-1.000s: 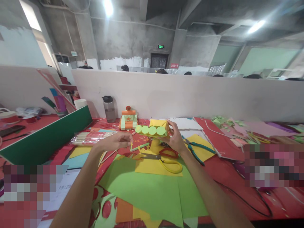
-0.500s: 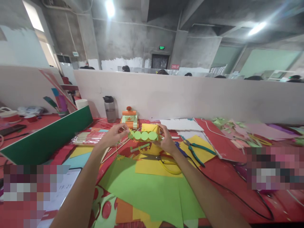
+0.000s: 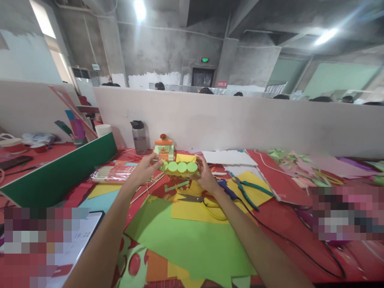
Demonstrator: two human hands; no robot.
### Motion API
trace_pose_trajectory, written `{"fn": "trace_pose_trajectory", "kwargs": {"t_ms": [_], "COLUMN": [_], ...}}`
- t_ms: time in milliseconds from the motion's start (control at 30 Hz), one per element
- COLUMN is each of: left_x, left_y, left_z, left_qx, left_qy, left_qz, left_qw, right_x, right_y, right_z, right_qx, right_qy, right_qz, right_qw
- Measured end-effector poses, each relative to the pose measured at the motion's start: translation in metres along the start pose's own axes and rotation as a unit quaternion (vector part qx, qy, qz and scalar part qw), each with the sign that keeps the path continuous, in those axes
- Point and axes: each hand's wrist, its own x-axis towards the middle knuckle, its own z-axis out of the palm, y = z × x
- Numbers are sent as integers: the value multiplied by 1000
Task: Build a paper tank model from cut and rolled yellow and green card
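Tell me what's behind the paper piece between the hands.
Behind the paper piece, an orange model shows near its left end, with the white partition farther back. The left hand partly covers the model's base; whatever the piece covers cannot be seen.

My work surface is a red table. At the back, a black-lidded bottle stands near an orange and pale green paper model. On my left, a green board stands on its edge, and plastic-wrapped sticks lie beside it. Close to me there is a pale green cut-out sheet; red shows through its holes. A black cable curves on my right.
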Motion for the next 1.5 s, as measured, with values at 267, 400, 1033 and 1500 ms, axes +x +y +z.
{"fn": "trace_pose_trajectory", "kwargs": {"t_ms": [267, 400, 1033, 1500], "left_x": [0, 1, 1, 3], "left_y": [0, -1, 2, -5], "left_z": [1, 2, 8, 17], "left_qx": [-4, 8, -22, 83], "left_qy": [27, 36, -9, 33], "left_qz": [8, 28, 34, 93], "left_qw": [1000, 999, 999, 992], "right_x": [0, -1, -1, -1], "right_y": [8, 5, -10, -5], "right_z": [2, 3, -2, -2], "right_qx": [-42, -27, -79, -107], "right_qy": [4, 1, -17, 21], "right_qz": [24, 36, 28, 40], "right_qw": [999, 999, 996, 993]}}
